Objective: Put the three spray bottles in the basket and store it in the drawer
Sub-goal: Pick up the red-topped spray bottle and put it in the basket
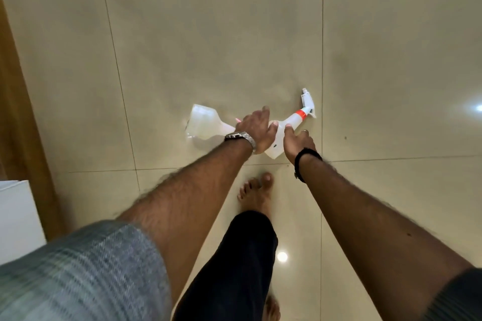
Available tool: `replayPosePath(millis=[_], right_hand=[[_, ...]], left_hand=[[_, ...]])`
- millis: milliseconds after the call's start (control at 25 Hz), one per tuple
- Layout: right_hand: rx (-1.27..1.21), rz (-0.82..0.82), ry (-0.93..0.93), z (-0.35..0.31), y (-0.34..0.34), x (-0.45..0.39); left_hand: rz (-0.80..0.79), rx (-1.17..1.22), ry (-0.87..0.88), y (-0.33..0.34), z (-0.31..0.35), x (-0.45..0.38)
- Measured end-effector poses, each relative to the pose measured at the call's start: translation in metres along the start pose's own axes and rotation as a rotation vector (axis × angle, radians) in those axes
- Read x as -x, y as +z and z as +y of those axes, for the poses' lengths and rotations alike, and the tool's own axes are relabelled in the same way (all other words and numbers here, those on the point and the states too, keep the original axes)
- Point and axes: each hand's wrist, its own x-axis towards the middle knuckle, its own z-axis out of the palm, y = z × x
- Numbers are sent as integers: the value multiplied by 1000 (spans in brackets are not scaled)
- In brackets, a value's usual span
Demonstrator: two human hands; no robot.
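Observation:
I see two translucent white spray bottles above the tiled floor. My left hand point(254, 128), with a metal watch on its wrist, is closed round the neck of the left bottle point(204, 122), whose wide body points left; its spray head is hidden under the hand. My right hand point(297, 141), wearing a black wristband, grips the right bottle point(277, 142) just below its orange collar. That bottle's white trigger head point(307, 101) points up and to the right. My left thumb touches this second bottle. No third bottle, basket or drawer is in view.
Glossy beige floor tiles point(208, 34) fill the view. A wooden frame point(23, 117) runs down the left edge, with a white cabinet corner point(15, 216) below it. My bare foot point(257, 194) and dark trouser leg point(234, 268) are under my hands.

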Motion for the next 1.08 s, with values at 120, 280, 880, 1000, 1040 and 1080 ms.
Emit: replayPosePath(millis=[120,280,880,1000,1040,1080], right_hand=[[-281,-121,158,-4,18,-20],[-496,-222,170,-7,27,-21],[-123,-78,-487,-53,-90,242],[-22,-50,-614,-58,-113,309],[6,-37,-651,-57,-118,325],[34,-24,-700,-54,-126,350]], left_hand=[[-69,99,-34,16,-4,-23],[-119,214,-112,26,-1,-24],[298,591,-127,-98,53,220],[398,690,-122,-116,68,284],[416,717,-130,-120,73,299],[441,734,-132,-125,78,324]])
